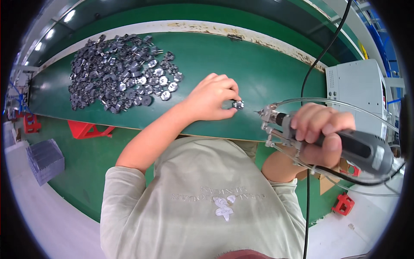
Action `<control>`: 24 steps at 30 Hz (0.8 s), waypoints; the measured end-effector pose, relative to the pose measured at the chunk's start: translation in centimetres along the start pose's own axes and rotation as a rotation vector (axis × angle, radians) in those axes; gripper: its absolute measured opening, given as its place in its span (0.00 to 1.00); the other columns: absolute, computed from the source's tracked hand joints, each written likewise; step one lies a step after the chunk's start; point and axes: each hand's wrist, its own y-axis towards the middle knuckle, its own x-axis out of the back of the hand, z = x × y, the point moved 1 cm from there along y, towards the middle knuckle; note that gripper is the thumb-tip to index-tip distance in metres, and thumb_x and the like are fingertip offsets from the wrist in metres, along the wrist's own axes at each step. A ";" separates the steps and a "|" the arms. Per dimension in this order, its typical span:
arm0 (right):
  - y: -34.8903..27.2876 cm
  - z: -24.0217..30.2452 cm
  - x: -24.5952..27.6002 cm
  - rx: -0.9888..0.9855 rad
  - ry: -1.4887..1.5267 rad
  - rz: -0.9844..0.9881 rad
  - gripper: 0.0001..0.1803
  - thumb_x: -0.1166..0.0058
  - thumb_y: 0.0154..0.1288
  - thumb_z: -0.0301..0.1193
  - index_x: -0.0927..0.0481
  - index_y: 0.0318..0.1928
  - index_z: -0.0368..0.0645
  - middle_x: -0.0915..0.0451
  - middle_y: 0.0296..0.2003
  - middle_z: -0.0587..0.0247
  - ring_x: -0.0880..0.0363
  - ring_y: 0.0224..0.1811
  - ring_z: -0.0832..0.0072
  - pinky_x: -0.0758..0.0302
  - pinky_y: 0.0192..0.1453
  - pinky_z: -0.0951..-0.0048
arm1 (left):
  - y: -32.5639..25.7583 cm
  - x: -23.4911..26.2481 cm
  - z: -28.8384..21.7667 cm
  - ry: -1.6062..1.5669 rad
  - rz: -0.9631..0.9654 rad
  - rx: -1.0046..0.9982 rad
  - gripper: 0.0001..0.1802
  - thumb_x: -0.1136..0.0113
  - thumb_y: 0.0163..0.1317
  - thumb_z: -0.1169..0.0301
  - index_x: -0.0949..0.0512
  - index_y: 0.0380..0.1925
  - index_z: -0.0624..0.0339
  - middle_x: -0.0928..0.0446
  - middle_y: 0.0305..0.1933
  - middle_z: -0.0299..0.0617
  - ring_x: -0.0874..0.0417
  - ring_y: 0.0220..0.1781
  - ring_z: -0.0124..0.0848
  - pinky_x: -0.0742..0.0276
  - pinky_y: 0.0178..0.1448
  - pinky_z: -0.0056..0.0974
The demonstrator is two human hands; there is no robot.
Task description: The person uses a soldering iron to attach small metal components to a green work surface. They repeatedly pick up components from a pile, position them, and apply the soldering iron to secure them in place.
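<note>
On the green bench top (254, 64), my left hand (211, 98) pinches a small dark round part (238, 104) with a shiny face between thumb and fingers. My right hand (321, 127) is wrapped around a black-and-grey electric screwdriver (366, 149). Its metal nose, with a bracket and clear tubes attached, points left toward the part. A short gap separates the bit from the part. To the left of my left hand lies a large pile of similar dark round parts (116, 73), some with shiny faces up and some with prongs showing.
A light grey box-shaped machine (353, 93) stands at the bench's right end. A black cable (321, 54) hangs down behind the screwdriver, and a clear tube (345, 102) arches over my right hand. Red stools (88, 129) and a grey wrapped block (45, 159) are on the floor.
</note>
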 end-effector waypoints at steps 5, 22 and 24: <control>0.1 0.6 2.2 0.073 -0.201 -0.087 0.09 0.43 0.67 0.25 0.31 0.37 0.37 0.27 0.20 0.57 0.28 0.18 0.70 0.22 0.27 0.63 | 0.1 0.1 -0.3 -0.023 -0.014 -0.018 0.15 0.26 0.48 0.68 0.12 0.39 0.51 0.19 0.45 0.32 0.19 0.49 0.35 0.30 0.55 0.41; -1.5 -3.1 -1.0 -0.119 0.044 -0.092 0.16 0.30 0.65 0.30 0.27 0.38 0.40 0.24 0.21 0.63 0.26 0.19 0.73 0.23 0.27 0.65 | 0.2 0.1 -0.3 -0.019 0.018 0.023 0.15 0.24 0.47 0.66 0.11 0.38 0.51 0.19 0.44 0.31 0.20 0.48 0.33 0.30 0.55 0.40; -1.2 -3.0 -0.9 -0.141 0.088 -0.063 0.16 0.30 0.66 0.31 0.28 0.37 0.40 0.25 0.20 0.64 0.28 0.18 0.73 0.23 0.27 0.66 | 0.1 0.1 -0.2 -0.017 0.018 0.018 0.15 0.24 0.48 0.66 0.11 0.38 0.51 0.20 0.44 0.30 0.20 0.48 0.33 0.30 0.55 0.40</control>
